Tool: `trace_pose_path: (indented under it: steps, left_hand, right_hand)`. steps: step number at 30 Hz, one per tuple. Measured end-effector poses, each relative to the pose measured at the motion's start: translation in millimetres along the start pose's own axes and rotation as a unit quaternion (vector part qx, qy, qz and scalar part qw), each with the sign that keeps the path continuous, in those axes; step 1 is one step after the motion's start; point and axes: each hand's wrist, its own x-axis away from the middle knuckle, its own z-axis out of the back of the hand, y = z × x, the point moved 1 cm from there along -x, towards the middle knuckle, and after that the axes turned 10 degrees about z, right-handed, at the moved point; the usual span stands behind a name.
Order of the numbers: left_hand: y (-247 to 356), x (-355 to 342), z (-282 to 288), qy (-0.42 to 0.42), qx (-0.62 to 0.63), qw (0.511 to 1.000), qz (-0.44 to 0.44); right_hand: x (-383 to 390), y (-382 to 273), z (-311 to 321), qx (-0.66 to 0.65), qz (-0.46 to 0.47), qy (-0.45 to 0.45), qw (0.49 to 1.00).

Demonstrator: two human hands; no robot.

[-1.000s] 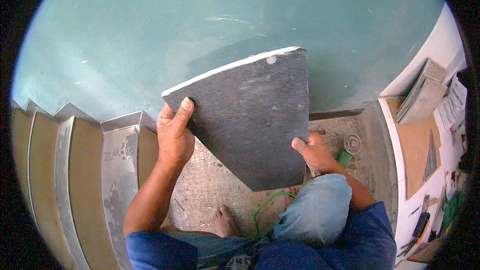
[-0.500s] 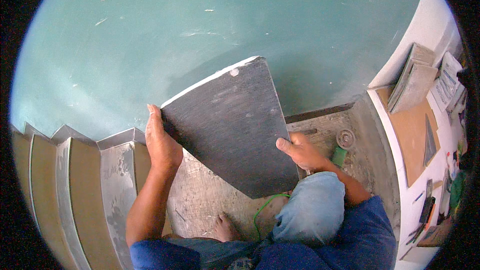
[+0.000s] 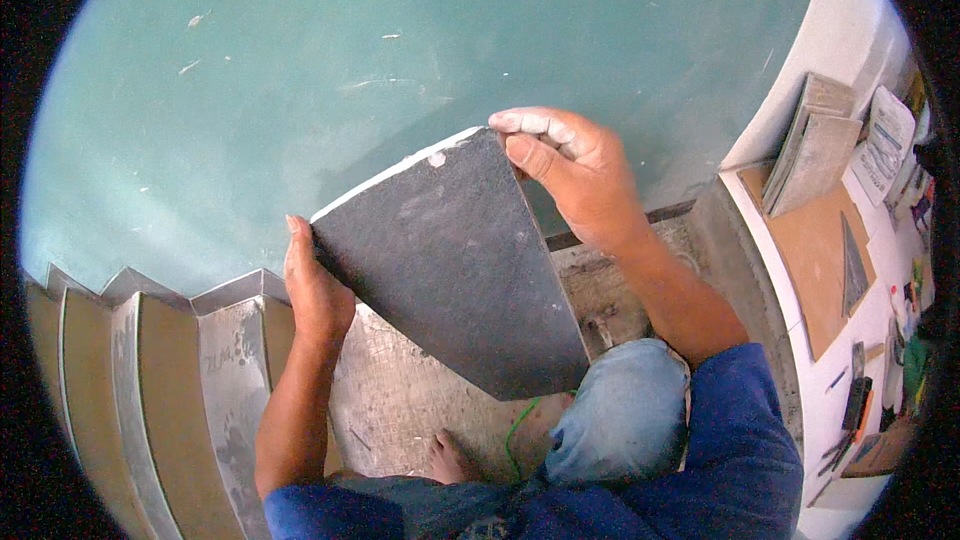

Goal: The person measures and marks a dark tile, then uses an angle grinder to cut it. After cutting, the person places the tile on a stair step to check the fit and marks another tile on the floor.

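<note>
A dark grey tile (image 3: 455, 260) with a pale upper edge is held up in front of me, tilted, one lower corner near my raised knee. My left hand (image 3: 317, 285) grips its left side, thumb up by the upper left corner and the other fingers hidden behind. At the upper right corner, my right hand (image 3: 580, 170) pinches the tile between thumb and fingers. White dust coats those fingertips. A small pale spot marks the tile's face close to the top edge.
A green wall (image 3: 300, 40) stands ahead. Stairs (image 3: 230, 360) descend at the left. On the right, a white ledge (image 3: 800, 320) bears a brown board (image 3: 815, 270), leaning tile pieces (image 3: 815, 150), a dark triangular piece (image 3: 853, 265) and tools. A green cord (image 3: 515, 440) lies on the floor.
My right hand has slid up from the tile's lower right edge to its upper right corner. The left hand keeps its hold, and the tile has shifted slightly left.
</note>
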Motion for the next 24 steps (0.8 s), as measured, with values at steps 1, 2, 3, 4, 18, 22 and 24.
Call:
trace_pose_path:
  steps: [1, 2, 3, 4, 18, 22, 24]
  left_hand:
    - [0, 0, 1, 0.002, 0.007, 1.000, -0.004]
    - [-1, -1, 1, 0.006, 0.004, 1.000, 0.003]
    - [-1, -2, 1, -0.004, 0.006, 1.000, 0.005]
    - [-1, -4, 1, -0.029, 0.014, 0.999, -0.002]
    - [-4, -18, 20, -0.021, 0.057, 0.997, 0.037]
    - [-4, -21, 23, -0.020, 0.068, 0.997, 0.042]
    - [-5, -24, 26, -0.037, 0.065, 0.997, 0.037]
  right_hand:
    - [-1, -2, -1, 0.002, 0.013, 0.014, 1.000]
    - [-2, -2, -3, -0.007, 0.000, 0.020, 1.000]
    - [-4, -3, -5, -0.016, -0.012, 0.026, 0.999]
    - [-5, -3, -5, -0.025, -0.031, 0.031, 0.999]
    - [-20, -5, -25, -0.054, -0.039, -0.054, 0.996]
    - [-17, -1, -31, -0.083, -0.054, -0.053, 0.994]
    - [-17, 2, -33, -0.094, -0.055, -0.046, 0.993]
